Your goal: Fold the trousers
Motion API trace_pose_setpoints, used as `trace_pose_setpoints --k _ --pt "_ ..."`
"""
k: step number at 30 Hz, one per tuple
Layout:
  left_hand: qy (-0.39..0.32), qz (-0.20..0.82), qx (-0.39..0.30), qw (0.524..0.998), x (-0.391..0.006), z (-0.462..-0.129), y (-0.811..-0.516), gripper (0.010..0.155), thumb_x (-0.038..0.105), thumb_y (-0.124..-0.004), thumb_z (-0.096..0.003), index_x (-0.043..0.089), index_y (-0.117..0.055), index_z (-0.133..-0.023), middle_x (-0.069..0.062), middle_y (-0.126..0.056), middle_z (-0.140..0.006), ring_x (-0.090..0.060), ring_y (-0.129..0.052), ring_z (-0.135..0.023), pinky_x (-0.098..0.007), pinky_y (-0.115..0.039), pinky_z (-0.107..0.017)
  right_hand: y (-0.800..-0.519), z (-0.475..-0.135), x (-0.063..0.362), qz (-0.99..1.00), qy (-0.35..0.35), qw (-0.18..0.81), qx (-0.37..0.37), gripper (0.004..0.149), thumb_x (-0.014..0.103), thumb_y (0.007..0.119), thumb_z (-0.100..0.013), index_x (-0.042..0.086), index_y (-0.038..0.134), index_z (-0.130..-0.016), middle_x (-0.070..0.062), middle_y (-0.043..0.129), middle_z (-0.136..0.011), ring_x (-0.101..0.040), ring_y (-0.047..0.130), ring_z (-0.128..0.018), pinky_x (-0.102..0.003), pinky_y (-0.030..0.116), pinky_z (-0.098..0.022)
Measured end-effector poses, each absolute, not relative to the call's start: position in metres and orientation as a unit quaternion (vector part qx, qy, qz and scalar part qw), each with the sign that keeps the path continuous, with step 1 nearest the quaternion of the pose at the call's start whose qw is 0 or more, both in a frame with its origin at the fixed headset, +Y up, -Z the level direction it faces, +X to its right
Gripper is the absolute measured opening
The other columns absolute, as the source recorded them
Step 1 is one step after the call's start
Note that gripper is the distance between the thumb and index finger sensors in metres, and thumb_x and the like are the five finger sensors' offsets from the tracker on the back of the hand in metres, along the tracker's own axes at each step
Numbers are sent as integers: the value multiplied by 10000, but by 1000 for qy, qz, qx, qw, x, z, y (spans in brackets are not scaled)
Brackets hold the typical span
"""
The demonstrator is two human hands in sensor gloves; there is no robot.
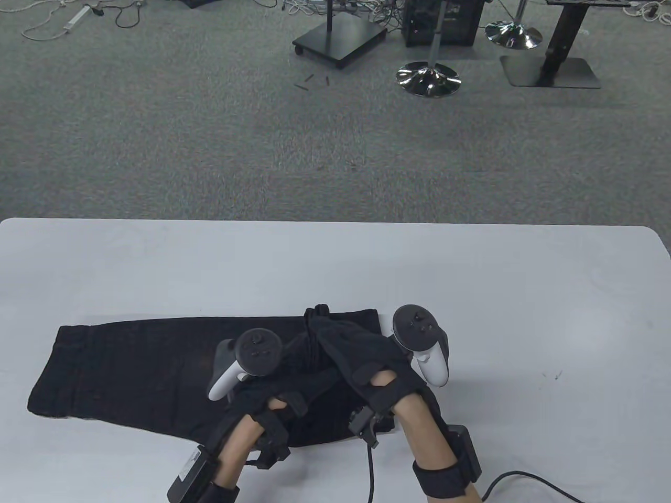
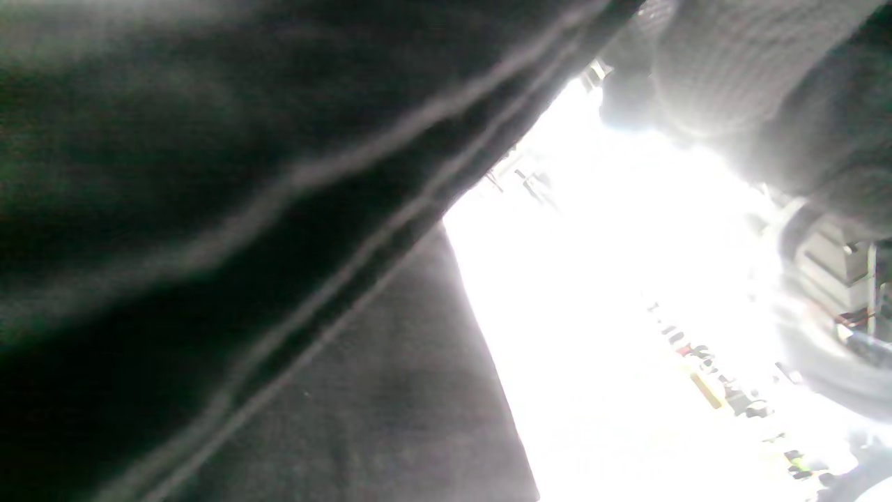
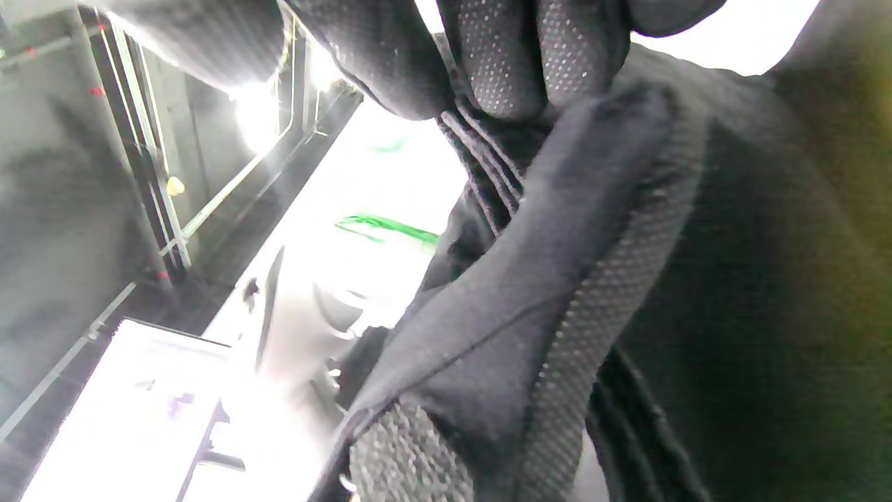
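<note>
The white table (image 1: 472, 293) fills the lower half of the table view, grey carpet (image 1: 209, 131) beyond its far edge. On it lie the black trousers (image 1: 131, 377), spread lengthwise along the near edge, running from the left side towards the middle, with a bunched ridge of cloth standing up at their right end.

Both hands meet at that ridge. The right hand (image 1: 361, 351) reaches in over the cloth, and the right wrist view settles the matter: thumb and fingertips (image 3: 509, 63) pinch a stitched fold of the trousers (image 3: 766, 279) tight between them. The left hand (image 1: 283, 387) sits just beside it, fingers buried in the dark fabric; whether they are gripping cannot be told, since the left wrist view gives only blurred black cloth with seam lines (image 2: 209, 244) filling the frame.

A tracker (image 1: 419, 340) rides the back of the right hand, another (image 1: 246, 361) the left. No readable writing or label shows anywhere.
</note>
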State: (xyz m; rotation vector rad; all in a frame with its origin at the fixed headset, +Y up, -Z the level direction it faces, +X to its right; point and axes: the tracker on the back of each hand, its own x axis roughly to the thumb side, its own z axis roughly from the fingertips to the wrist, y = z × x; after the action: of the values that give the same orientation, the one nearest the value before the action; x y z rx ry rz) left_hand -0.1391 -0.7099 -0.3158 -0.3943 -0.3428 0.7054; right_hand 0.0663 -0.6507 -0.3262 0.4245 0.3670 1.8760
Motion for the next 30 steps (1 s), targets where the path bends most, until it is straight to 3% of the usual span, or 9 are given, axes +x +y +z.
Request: trace_pose_setpoints --k 4,9,16,24,30 --pt "-148 318 -165 922 -137 -316 -711 888 701 -768 -550 318 -293 -1195 76 -397 -1245 -318 -526 -1203 -595 -534 -842 -645 -321 60 820 142 523 183 606 555 638 -584 158 668 -1042 -191 660 -1022 -469 649 -909 -664 509 -689" --pt "-132 329 -155 922 -142 -317 -713 699 553 -686 -623 332 -348 -1193 86 -450 -1238 -313 -581 -1186 -583 -563 -834 -644 -319 58 823 137 518 189 609 560 637 -583 171 649 -1051 -186 673 -1033 -471 653 -922 -665 510 -691" --pt "-109 388 -136 905 -164 -317 -702 673 498 -683 -626 329 -365 -1194 65 -439 -1237 -330 -563 -1183 -595 -559 -827 -649 -329 74 785 106 585 172 612 567 635 -582 200 599 -1071 -159 594 -1101 -472 584 -991 -670 486 -703" --pt "-86 410 -61 906 -196 -309 -665 670 473 -702 -616 313 -398 -1190 45 -456 -1231 -353 -562 -1175 -609 -557 -817 -661 -343 105 767 105 622 118 630 571 632 -583 205 542 -1088 -154 491 -1145 -477 498 -1036 -679 453 -712" --pt "-52 351 -2 935 -226 -299 -622 661 460 -717 -611 308 -434 -1189 41 -470 -1232 -358 -564 -1175 -617 -555 -815 -673 -351 118 763 118 629 91 640 574 630 -584 205 516 -1095 -153 440 -1160 -482 454 -1053 -684 437 -715"
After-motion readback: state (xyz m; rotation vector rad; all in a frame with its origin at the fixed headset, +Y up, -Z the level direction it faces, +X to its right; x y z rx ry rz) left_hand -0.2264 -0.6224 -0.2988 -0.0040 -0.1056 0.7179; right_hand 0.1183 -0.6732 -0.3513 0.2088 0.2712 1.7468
